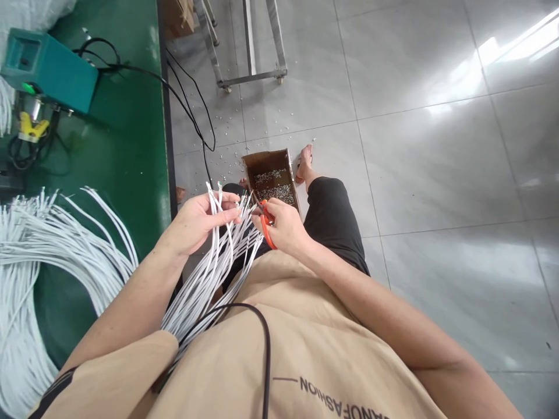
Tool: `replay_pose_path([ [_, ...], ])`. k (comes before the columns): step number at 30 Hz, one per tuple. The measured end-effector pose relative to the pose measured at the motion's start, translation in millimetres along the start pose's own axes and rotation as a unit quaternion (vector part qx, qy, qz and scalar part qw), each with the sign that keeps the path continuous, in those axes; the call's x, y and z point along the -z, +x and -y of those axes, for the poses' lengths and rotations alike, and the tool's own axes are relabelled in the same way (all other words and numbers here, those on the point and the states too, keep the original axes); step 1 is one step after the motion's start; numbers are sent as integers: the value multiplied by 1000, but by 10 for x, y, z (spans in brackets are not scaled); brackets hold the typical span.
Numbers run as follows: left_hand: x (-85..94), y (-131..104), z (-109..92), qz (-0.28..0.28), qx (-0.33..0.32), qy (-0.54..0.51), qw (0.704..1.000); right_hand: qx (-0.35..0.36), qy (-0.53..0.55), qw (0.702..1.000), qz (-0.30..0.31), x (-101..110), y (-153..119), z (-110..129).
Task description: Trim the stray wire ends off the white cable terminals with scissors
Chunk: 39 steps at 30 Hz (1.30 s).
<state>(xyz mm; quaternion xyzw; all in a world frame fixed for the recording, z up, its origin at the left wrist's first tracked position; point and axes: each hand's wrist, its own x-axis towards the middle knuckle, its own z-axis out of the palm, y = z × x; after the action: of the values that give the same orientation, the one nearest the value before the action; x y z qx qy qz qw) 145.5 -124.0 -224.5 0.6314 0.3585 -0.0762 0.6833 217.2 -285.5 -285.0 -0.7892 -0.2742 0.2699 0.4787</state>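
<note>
My left hand (201, 218) pinches white cables near their ends, a few of them passing between its thumb and fingers. The rest of the bundle of white cables (196, 291) runs down across my lap toward my left side. In my right hand (286, 227) is a pair of scissors (267, 233) with orange handles, my fingers closed through the loops. Its blades point up and left, close to the cable ends. Whether the blades touch a cable I cannot make out.
Below my hands, an open cardboard box (271, 174) holds many small clippings, and more lie scattered on the tiled floor (419, 163). To the left, a green table (126, 116) bears coiled white cables (65, 250) and a teal device (56, 70). A metal stand (253, 75) is ahead.
</note>
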Motion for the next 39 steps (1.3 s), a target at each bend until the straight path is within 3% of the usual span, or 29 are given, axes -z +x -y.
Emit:
replay_pose_path([
  [2,5,7,0,-1,10,-11,1000,36,-109,993,-3,-32,-23,-64],
  [5,9,12,5,3,14,-21,1000,55,-187,981,5,-64,-34,-93],
  [19,0,6,11,-5,31,-31,999,105,-343,933,-8,-36,-23,-95],
  [22,7,13,14,-5,31,-26,999,87,-323,942,-9,-18,-7,-114],
  [28,19,17,22,-13,-13,0,1000,38,-180,983,-14,58,40,-39],
  [33,-10,16,29,-39,-47,30,998,15,-202,979,35,126,52,105],
  [39,-20,19,43,-30,-57,38,997,25,-236,971,35,137,29,166],
])
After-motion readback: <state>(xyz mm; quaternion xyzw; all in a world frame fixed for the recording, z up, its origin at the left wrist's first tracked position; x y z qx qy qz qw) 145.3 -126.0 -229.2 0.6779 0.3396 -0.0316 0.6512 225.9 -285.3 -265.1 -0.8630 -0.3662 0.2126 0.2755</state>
